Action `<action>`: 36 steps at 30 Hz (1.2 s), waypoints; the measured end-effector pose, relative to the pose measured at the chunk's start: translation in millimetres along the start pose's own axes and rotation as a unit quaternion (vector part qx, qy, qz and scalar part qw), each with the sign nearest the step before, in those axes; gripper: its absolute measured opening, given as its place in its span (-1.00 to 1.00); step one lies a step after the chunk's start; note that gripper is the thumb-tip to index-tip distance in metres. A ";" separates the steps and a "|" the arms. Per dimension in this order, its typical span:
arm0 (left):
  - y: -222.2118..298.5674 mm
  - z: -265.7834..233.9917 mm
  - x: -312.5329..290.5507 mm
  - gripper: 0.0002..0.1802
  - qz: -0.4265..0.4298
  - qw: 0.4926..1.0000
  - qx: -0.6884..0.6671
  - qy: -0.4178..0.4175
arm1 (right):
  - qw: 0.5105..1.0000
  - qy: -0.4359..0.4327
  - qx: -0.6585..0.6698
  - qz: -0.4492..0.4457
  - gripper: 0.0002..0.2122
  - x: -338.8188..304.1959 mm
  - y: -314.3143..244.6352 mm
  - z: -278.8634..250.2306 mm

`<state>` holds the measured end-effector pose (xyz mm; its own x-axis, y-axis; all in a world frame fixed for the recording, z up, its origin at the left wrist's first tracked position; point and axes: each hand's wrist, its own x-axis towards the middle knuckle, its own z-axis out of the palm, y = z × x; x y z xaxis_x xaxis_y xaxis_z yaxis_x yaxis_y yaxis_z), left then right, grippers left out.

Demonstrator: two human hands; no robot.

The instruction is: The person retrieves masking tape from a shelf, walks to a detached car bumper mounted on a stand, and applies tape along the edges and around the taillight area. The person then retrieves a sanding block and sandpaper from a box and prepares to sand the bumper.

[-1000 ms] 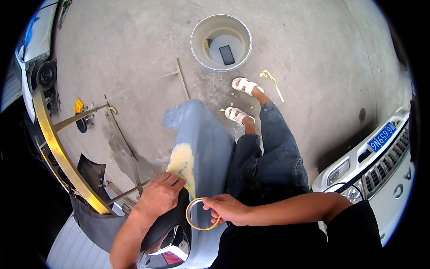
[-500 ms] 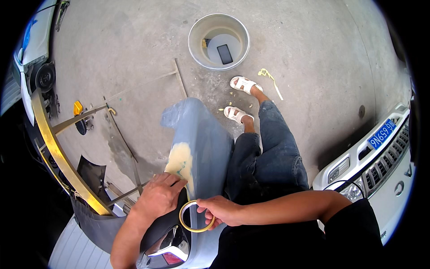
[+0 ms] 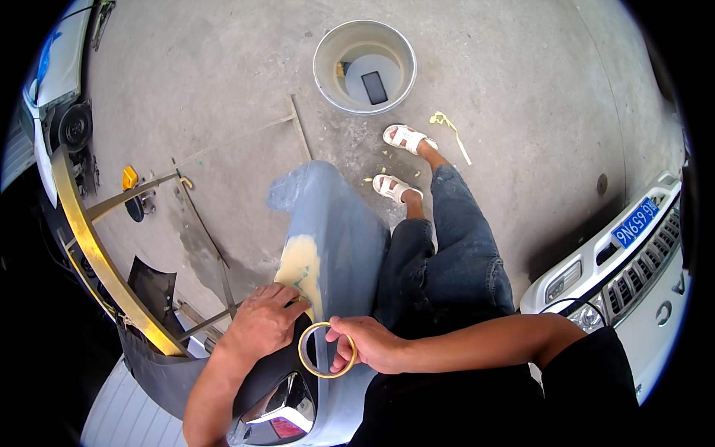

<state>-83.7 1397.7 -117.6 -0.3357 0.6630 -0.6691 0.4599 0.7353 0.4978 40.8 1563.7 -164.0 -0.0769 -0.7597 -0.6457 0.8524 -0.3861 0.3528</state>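
Note:
My right hand (image 3: 372, 344) grips a roll of yellow masking tape (image 3: 328, 375) at its right side, the ring hanging over the bumper. My left hand (image 3: 262, 320) lies at the bumper's dark edge, its fingers bent and pressed together at the lower end of a cream filler patch (image 3: 299, 257). Anything pinched in those fingers is too small to make out. The grey-blue bumper (image 3: 346, 223) stretches away in front of me. Black trim (image 3: 257, 384) and a lamp (image 3: 283, 410) with a shiny surround sit below my hands.
A metal bucket (image 3: 320, 71) with liquid and a dark rectangular block stands ahead on concrete. Crumpled tape (image 3: 450, 130) lies nearby. To the left are a metal frame (image 3: 201, 220) and a yellow bar (image 3: 104, 272). A white vehicle (image 3: 655, 313) is at right.
My right hand and the tape roll have risen slightly in the picture. The fingers of my left hand have shifted a little at the trim edge.

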 end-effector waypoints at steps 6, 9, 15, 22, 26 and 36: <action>1.3 1.4 0.9 -0.70 -0.003 1.000 0.007 0.007 | 0.991 0.005 -0.059 0.117 -0.57 4.7 4.3 2.1; 0.9 2.1 2.0 -0.70 0.000 1.000 0.010 0.008 | 0.978 -0.018 -0.091 0.189 -0.56 10.8 4.3 9.2; 2.0 3.5 3.2 -0.71 0.003 1.000 0.004 0.024 | 0.962 -0.072 -0.090 0.248 -0.42 20.8 9.3 9.7; 1.5 4.6 4.2 -0.71 0.006 0.999 -0.002 0.034 | 0.955 -0.103 -0.068 0.269 -0.40 25.7 11.2 8.9; 3.7 4.6 2.4 -0.71 -0.001 0.999 -0.006 0.038 | 0.950 -0.105 -0.071 0.286 -0.40 28.5 12.6 8.0; 5.0 7.5 2.6 -0.74 -0.028 0.997 -0.028 0.059 | 0.944 -0.112 -0.068 0.302 -0.42 32.0 9.8 5.7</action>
<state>-76.1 1402.1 -121.0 -0.4552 0.6306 -0.6286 0.3932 0.7758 0.4935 43.8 1532.7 -177.3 0.3499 -0.9172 -0.1906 0.8329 0.2114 0.5114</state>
